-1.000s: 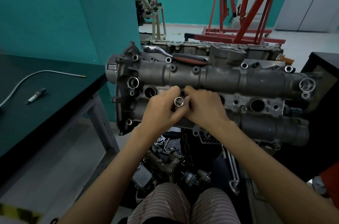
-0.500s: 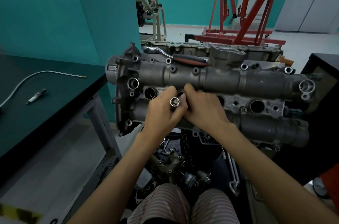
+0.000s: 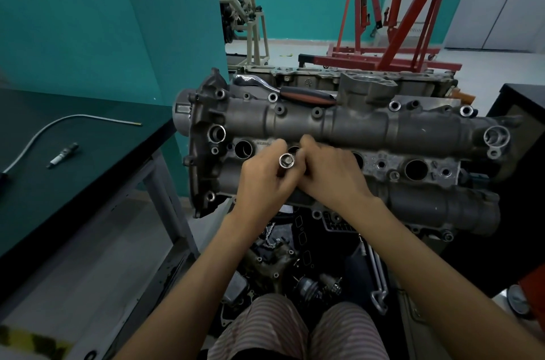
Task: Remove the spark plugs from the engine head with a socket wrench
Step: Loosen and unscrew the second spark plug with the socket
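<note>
Spark-plug socket [image 3: 286,161] sits upright over the engine head [image 3: 368,129], gripped by the left hand [image 3: 265,180]; the right hand [image 3: 330,174] curls beside it, its hold hidden. Tilting could jam it in the well.

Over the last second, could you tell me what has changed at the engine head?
Very little. The left hand grips the socket as before and has shifted it slightly left, its open end still facing the camera. The right hand stays pressed against it. The engine head, ratchet wrench and spark plug on the bench have not moved.
</note>
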A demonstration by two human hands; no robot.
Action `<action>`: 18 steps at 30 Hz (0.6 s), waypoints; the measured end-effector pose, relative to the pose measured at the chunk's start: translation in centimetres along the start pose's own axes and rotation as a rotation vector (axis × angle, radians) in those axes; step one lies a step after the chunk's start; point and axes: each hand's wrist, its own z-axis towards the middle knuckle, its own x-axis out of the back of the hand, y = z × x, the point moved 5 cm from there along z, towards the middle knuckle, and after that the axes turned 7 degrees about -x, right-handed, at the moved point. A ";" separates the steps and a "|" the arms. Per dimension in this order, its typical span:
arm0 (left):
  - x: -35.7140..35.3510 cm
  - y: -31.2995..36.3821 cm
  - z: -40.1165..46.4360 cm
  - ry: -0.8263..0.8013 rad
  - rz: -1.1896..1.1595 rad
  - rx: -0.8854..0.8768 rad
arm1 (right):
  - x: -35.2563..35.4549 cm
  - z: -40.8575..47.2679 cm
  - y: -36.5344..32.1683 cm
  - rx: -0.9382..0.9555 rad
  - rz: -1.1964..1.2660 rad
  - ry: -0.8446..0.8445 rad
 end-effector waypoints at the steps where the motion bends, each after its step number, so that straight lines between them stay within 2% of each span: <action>1: 0.0 0.1 0.0 0.009 0.020 -0.015 | -0.1 0.0 0.1 -0.007 -0.006 -0.012; 6: 0.0 0.4 -0.2 -0.005 0.047 -0.065 | -0.7 0.1 0.3 0.017 -0.070 -0.042; 12: 0.0 -0.1 -0.7 -0.004 -0.030 0.032 | -0.4 0.2 0.3 -0.005 0.009 -0.044; 18: 0.0 -0.2 -0.4 0.075 -0.033 -0.069 | -0.4 0.2 0.3 0.020 -0.062 -0.019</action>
